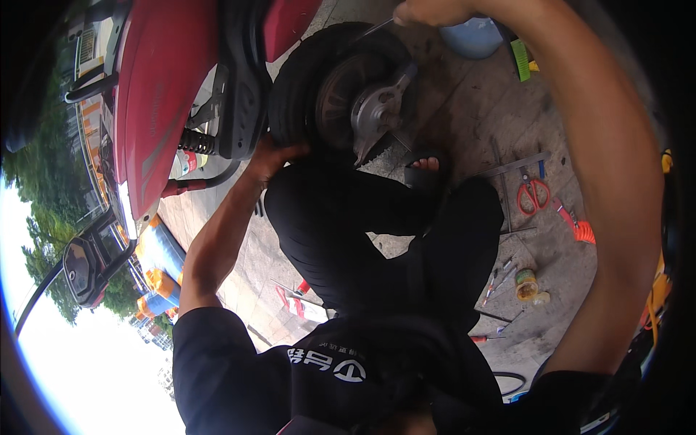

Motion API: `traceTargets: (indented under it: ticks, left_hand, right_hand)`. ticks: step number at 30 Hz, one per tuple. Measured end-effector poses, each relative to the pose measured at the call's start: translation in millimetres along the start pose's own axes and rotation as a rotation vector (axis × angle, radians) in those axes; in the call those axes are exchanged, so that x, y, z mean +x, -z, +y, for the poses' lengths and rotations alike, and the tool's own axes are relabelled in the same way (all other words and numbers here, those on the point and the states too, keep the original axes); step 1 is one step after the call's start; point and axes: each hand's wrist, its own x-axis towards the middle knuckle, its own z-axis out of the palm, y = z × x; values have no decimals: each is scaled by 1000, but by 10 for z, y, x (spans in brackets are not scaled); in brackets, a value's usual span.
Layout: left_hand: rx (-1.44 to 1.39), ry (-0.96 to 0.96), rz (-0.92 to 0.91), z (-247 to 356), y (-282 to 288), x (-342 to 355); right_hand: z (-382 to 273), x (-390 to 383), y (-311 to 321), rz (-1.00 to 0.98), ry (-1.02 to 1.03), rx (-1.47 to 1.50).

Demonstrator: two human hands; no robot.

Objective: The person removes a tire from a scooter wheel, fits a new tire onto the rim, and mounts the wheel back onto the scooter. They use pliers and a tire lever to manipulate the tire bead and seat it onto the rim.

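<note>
A black tyre [288, 101] sits round a wheel with a metal hub and brake arm [378, 114], beside a red motor scooter [163, 94]. My left hand [274, 156] grips the tyre's near left edge; some of its fingers are hidden behind the tyre and my knee. At the top of the view, my right hand [433, 11] is closed round a thin metal rod-like tool [377, 29]. The tool's shaft slants down to the tyre's far edge. Its handle is hidden in the hand, so its exact kind does not show.
On the paving at right lie red-handled scissors [533, 196], an orange coiled hose [582, 230], metal rods and a small open jar [525, 284]. A blue rounded container [473, 38] stands beyond the wheel. My sandalled foot [426, 168] is close to the hub.
</note>
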Motion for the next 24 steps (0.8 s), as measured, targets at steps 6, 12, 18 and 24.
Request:
traceTargets:
  ticks: [6, 12, 18, 24]
  left_hand:
    - [1017, 51, -136, 829, 232, -236]
    - [847, -746, 327, 1702, -127, 527]
    - [1075, -350, 69, 1580, -427, 1208]
    - [1054, -372, 42, 1698, -470, 1050]
  right_hand:
    - [-7, 81, 125, -148, 12, -32]
    - [-2, 17, 200, -83, 105, -87]
    - [171, -155, -7, 244, 95, 193]
    - [983, -609, -2039, 752, -461, 969]
